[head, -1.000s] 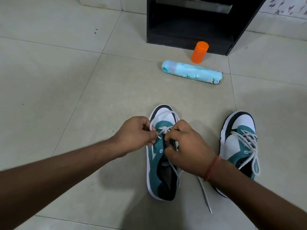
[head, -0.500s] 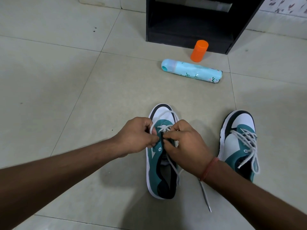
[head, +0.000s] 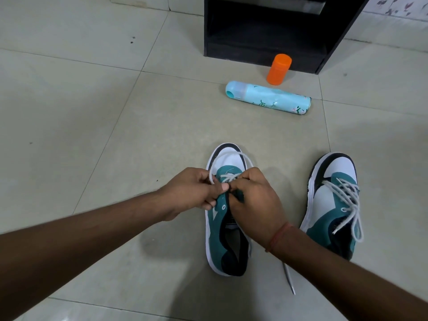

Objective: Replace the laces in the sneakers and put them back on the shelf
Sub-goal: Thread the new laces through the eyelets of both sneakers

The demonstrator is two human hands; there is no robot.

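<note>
A: How far along? Both hands, left hand [head: 192, 189] and right hand [head: 252, 198], pinch the lace [head: 231, 156] low on the near sneaker [head: 222, 239].

B: Barely threaded. Other sneaker [head: 333, 200] looks laced; shelf [head: 261, 31] waits beyond.

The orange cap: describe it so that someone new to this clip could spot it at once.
Find the black shelf unit at the top of the view. On the floor just in front of its base stands the orange cap, upright. The pale blue spray can nearer the sneakers lies on its side; the cap is short, plain and bright orange.
</note>
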